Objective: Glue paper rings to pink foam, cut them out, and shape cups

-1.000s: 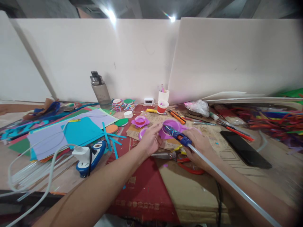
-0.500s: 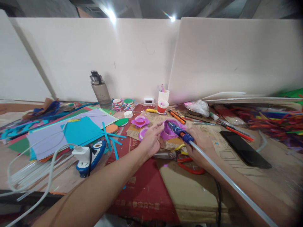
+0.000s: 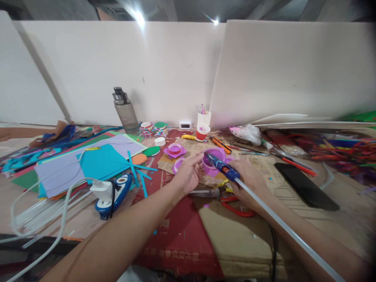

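Observation:
My right hand [image 3: 248, 178] grips a blue glue gun [image 3: 225, 167], whose long clear glue stick [image 3: 279, 221] runs back over my forearm. The gun's tip reaches inside a purple paper ring [image 3: 221, 154] that stands on a purple sheet. On the ring's left side, my left hand [image 3: 190, 172] pinches its edge between thumb and fingers. A smaller purple ring [image 3: 177, 165] lies behind my left hand, partly hidden. Beyond it sits a pink ring [image 3: 174, 149] on a purple square. Below my hands lie red-handled scissors [image 3: 237, 209] and yellow-handled pliers [image 3: 223, 183].
Coloured paper sheets [image 3: 102, 164] and a blue power strip [image 3: 117, 196] with a white plug lie left. A bottle [image 3: 125, 111] and paper cup [image 3: 202, 133] stand behind. To the right are a phone [image 3: 305, 186] and a heap of coloured strips [image 3: 343, 149].
The glue gun's tip has shifted slightly lower within the purple ring. Both hands keep their holds, and the whole view has moved a little.

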A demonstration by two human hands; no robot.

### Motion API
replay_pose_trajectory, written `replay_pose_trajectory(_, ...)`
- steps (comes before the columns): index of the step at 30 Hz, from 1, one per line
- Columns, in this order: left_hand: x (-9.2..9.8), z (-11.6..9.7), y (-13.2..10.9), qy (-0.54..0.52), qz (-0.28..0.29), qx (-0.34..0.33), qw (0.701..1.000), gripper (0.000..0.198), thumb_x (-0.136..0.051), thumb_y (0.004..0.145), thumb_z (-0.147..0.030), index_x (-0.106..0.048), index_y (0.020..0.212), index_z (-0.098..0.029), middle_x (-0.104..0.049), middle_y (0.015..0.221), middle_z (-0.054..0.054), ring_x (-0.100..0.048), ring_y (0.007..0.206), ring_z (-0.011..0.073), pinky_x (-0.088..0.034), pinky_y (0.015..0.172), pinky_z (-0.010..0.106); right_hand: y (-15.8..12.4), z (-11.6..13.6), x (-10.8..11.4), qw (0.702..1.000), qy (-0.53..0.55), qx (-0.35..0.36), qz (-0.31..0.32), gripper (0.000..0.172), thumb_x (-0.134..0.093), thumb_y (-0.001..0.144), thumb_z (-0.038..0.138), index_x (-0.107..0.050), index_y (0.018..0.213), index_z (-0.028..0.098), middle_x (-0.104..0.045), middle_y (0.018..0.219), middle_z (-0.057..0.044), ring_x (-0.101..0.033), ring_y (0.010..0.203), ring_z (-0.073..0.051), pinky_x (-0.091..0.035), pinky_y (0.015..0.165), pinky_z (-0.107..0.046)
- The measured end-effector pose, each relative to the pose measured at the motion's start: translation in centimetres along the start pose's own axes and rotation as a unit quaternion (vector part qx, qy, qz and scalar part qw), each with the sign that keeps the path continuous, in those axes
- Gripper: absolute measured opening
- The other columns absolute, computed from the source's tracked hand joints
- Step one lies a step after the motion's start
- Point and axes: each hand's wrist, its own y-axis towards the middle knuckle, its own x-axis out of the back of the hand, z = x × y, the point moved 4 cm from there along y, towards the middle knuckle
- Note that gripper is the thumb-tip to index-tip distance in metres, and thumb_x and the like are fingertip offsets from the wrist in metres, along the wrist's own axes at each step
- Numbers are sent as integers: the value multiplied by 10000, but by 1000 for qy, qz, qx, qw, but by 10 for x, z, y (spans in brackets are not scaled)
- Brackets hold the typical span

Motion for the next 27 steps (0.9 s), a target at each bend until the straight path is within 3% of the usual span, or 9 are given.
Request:
replay_pose_trajectory(4, 5, 0, 4, 6, -24, -23, 999, 40, -620, 801, -158, -636, 807, -122, -665, 655, 5, -587, 478, 70, -461, 424, 141, 0, 3, 1, 1000, 3, 8, 11, 262, -473, 769, 98, -496, 1018, 175, -615, 896, -104, -564, 844, -245, -480, 693, -359)
replay_pose_trajectory(12, -3, 0, 1, 8, -15, -24, 1000, 119, -564, 835, -101, -666, 773, -101, -668, 646, 19, -593, 523, 78, -505, 516, 169, -3, 1, -1, 999, 5, 0, 40, 299, -451, 759, 80, -495, 1041, 169, -617, 945, -108, -557, 887, -251, -471, 742, -363)
replay_pose_trajectory(18, -4, 0, 0, 17, -14, -33, 999, 63, -678, 754, -129, -633, 718, -103, -648, 613, 3, -565, 485, 63, -470, 478, 147, -1, -3, -1, 1000, -10, 0, -10, 279, -470, 768, 85, -497, 1037, 152, -611, 894, -112, -552, 841, -252, -473, 724, -381)
replay_pose_trajectory(27, -2, -2, 1, 3, -7, -52, 999, 111, -668, 756, -110, -633, 861, -124, -674, 714, 5, -602, 537, 70, -491, 494, 155, -2, -5, 1, 997, -63, -28, -28, 226, -471, 811, 133, -492, 1031, 177, -616, 879, -87, -551, 812, -244, -460, 695, -359)
